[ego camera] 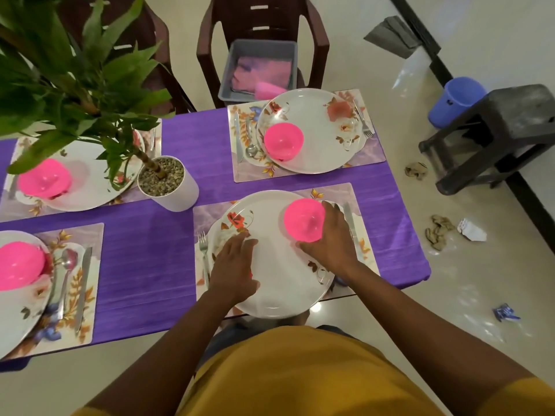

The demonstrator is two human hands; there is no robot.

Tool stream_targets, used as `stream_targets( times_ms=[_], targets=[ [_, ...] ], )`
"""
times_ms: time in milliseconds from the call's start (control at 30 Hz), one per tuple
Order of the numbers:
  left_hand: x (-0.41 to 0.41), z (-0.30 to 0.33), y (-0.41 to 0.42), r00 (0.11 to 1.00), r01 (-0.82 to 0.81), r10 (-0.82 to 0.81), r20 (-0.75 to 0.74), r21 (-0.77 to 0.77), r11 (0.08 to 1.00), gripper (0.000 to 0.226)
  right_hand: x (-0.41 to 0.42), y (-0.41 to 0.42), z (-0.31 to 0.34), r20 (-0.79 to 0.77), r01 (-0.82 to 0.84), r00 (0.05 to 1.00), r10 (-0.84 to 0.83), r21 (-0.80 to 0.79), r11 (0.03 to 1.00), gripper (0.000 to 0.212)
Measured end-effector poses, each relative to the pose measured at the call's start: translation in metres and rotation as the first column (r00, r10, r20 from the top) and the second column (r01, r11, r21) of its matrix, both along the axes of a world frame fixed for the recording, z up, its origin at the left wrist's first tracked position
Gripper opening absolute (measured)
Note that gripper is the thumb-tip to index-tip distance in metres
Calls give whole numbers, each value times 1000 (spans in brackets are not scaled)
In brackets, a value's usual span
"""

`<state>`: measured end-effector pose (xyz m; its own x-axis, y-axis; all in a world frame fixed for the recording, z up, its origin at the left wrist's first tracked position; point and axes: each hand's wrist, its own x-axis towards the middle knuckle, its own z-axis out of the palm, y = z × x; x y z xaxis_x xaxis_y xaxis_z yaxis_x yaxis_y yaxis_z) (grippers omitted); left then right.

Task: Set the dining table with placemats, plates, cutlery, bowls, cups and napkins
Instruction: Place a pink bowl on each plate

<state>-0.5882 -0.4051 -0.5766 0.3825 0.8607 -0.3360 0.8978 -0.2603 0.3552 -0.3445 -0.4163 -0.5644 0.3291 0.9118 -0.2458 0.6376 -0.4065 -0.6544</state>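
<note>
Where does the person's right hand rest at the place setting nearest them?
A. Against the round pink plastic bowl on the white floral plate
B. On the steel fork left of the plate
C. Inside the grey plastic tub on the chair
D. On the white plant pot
A: the right hand touches the side of the round pink plastic bowl standing on the white floral plate, while the left hand lies flat on that plate.
</note>
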Motion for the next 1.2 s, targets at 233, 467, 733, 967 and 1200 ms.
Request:
stream_targets(
  times_ms=[233, 467, 733, 967, 1200],
  targets=[
    [0, -2, -1, 1000, -15, 15, 14, 22, 1000, 100, 1, -1, 1, -5, -11, 1000, 11, -24, 1000, 123],
    [-4, 0, 10, 999, 42, -42, 2, -23, 999, 93, 3, -16, 15, -65, 44, 997, -44, 2, 999, 116],
    [0, 37, 21, 955, 61, -81, 285, 78, 995, 56, -6, -53, 65, -170, 117, 980, -107, 49, 992, 68],
    [43, 79, 9, 875, 136, -145, 462, 53, 989, 41, 8, -83, 63, -240, 226, 946, -219, 1, 974, 59],
    [122, 77, -4, 852, 272, -241, 465, -1, 962, 31, 71, -114, 64, -326, 328, 895, -305, 19, 944, 36]
  ],
)
